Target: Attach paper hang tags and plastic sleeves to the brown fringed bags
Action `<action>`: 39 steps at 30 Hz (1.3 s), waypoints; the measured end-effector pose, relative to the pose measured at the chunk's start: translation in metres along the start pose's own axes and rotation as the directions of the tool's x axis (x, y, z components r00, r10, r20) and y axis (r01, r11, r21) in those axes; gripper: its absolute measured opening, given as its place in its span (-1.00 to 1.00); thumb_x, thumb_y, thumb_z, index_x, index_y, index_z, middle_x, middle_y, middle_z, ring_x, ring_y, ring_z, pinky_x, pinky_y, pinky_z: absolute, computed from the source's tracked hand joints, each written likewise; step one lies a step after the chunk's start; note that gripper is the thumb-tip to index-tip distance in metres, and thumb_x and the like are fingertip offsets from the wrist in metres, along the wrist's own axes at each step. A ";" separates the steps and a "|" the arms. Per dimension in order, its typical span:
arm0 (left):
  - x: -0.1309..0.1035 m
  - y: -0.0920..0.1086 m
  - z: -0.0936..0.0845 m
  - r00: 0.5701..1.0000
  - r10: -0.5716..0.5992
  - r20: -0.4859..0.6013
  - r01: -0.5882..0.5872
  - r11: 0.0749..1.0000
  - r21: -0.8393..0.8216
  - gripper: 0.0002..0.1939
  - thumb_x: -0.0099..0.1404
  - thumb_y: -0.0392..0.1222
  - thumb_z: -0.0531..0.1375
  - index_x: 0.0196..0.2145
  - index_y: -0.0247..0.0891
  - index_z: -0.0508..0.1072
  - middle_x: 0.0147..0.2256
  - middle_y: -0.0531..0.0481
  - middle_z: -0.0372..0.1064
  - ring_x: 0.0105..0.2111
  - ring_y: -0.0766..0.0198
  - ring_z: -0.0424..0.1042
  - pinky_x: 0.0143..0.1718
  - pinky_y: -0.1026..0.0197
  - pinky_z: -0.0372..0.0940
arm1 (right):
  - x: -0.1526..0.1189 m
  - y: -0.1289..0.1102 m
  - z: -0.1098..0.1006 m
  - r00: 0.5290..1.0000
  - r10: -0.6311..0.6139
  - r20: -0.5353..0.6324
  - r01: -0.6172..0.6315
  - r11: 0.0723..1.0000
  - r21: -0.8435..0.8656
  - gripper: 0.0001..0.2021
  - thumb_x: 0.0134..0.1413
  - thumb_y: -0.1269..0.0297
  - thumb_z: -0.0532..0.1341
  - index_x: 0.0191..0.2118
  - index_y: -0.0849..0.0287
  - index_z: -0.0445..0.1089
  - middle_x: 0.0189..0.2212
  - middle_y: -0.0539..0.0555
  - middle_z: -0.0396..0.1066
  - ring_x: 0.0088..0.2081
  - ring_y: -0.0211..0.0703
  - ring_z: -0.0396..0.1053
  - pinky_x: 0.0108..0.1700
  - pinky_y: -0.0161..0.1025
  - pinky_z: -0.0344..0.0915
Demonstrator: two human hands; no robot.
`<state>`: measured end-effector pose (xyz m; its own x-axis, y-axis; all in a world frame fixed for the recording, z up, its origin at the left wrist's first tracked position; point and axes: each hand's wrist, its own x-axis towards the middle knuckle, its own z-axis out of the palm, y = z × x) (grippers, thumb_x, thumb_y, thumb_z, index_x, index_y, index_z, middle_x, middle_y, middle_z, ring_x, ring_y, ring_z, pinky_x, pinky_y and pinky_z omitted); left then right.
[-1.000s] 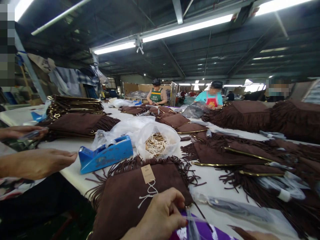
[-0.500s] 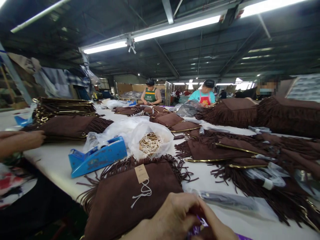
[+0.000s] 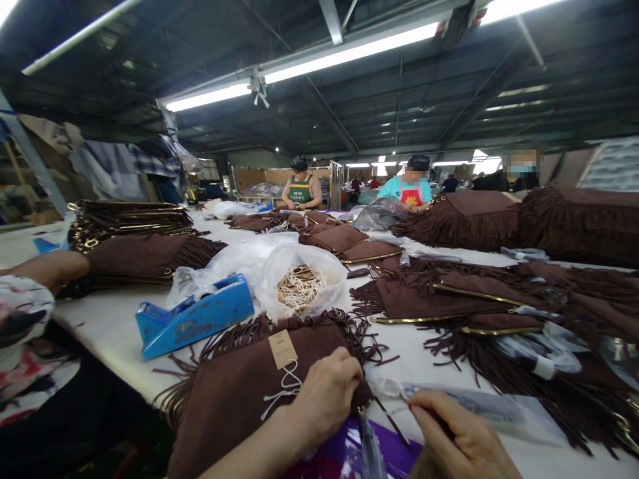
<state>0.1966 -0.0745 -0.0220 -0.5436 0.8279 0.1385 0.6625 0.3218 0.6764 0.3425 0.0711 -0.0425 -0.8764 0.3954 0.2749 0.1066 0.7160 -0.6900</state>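
A brown fringed bag (image 3: 239, 399) lies in front of me, with a tan paper tag (image 3: 282, 349) and its white string (image 3: 282, 389) on top. My left hand (image 3: 332, 382) is closed over the bag's right side; its fingertips are hidden. To the right, my right hand (image 3: 456, 429) is closed in a pinch beside a clear plastic sleeve (image 3: 519, 412); what the fingertips hold is too small to make out. Between my hands, a shiny purple plastic sheet (image 3: 394, 446) shows under a grey plastic-wrapped strip (image 3: 370, 446) by the bag's edge.
A blue tape dispenser (image 3: 194, 316) and a white plastic bag (image 3: 329, 283) of strung tags stand behind the bag. More fringed bags (image 3: 409, 299) cover the right side. A stack of bags (image 3: 130, 223) is at left, near a co-worker's arm (image 3: 54, 269). Other people work across the table.
My hands have separated: the left moved up onto the bag's right side, the right moved to the right. More purple plastic shows between them. The co-worker's arm at left has shifted.
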 end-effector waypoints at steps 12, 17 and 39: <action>0.033 -0.005 0.021 0.992 0.052 0.116 -0.079 0.968 0.240 -0.73 0.12 -0.28 0.06 -0.32 -0.11 0.53 -0.33 0.02 0.42 -0.27 0.22 0.32 -0.27 0.23 0.18 | 0.008 0.012 0.004 0.998 0.042 0.037 -0.039 0.996 -0.077 -0.72 0.07 0.08 0.06 -0.49 0.08 0.39 -0.67 -0.11 0.33 -0.59 -0.25 0.29 -0.51 -0.37 0.17; 0.037 -0.007 0.019 0.986 0.021 0.167 -0.054 0.979 0.196 -0.64 0.04 -0.25 0.08 -0.21 -0.09 0.51 -0.26 0.01 0.46 -0.24 0.14 0.35 -0.24 0.17 0.20 | 0.023 0.000 0.008 0.981 -0.074 0.181 0.089 0.993 -0.076 -0.75 0.13 0.20 0.02 -0.42 0.09 0.40 -0.52 -0.05 0.45 -0.45 -0.21 0.39 -0.40 -0.34 0.23; 0.019 -0.004 0.016 0.991 -0.084 0.099 0.079 0.995 0.053 -0.74 -0.01 -0.29 0.08 -0.31 -0.14 0.38 -0.32 0.06 0.34 -0.25 0.25 0.26 -0.17 0.17 0.10 | 0.035 0.027 0.038 0.955 -0.269 0.126 0.296 0.848 -0.439 -0.85 0.10 0.39 0.02 -0.45 0.11 0.25 -0.58 -0.03 0.42 -0.54 -0.16 0.41 -0.50 -0.29 0.10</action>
<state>0.1923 -0.0528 -0.0340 -0.5434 0.8395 0.0085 0.6436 0.4100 0.6463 0.2968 0.0824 -0.0772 -0.9248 0.1129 0.3634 0.0369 0.9771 -0.2095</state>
